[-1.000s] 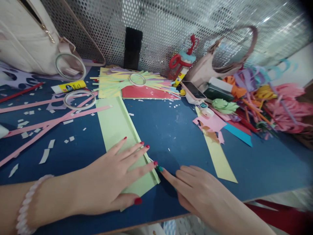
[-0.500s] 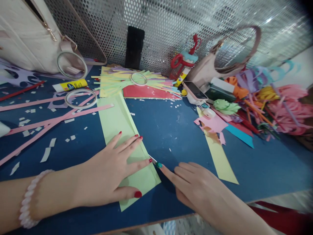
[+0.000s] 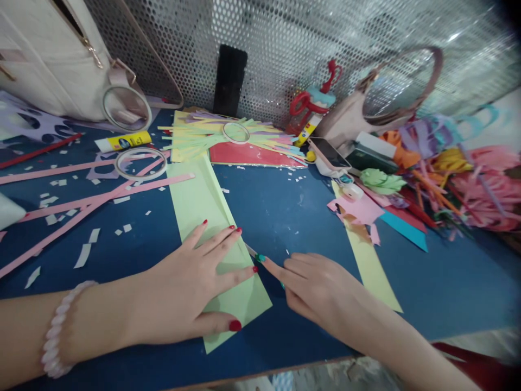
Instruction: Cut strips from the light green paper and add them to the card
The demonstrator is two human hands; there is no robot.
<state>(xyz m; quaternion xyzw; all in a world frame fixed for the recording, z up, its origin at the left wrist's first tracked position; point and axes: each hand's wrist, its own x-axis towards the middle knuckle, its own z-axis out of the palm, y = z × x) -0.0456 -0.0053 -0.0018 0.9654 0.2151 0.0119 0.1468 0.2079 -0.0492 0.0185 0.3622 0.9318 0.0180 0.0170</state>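
The left hand (image 3: 191,288) lies flat on the green paper (image 3: 211,228), fingers (image 3: 222,241) spread apart and pressing it to the tabletop (image 3: 285,212), thumb near the paper's bottom corner. The right hand (image 3: 321,285) has its fingers loosely together, holding nothing; the forefinger, nail painted teal, points to the paper's folded right edge and touches it just beside the left forefinger.

The paper runs as a long strip from the near edge of the tabletop up toward the fringed paper pile (image 3: 228,138) at the back. I'd judge the fold could go crooked if the flat hand slips, since only the lower part of the strip is pinned and the far end lies free. A fast finger along the edge could also crumple or tear it.

Around them: pink strips (image 3: 93,198) and white scraps to the left, a tape ring (image 3: 140,163), a glue stick (image 3: 124,142), a yellow strip (image 3: 372,266) just right of the right hand, a phone (image 3: 328,155) and a heap of paper flowers (image 3: 459,179). Nothing lies on the fold line itself
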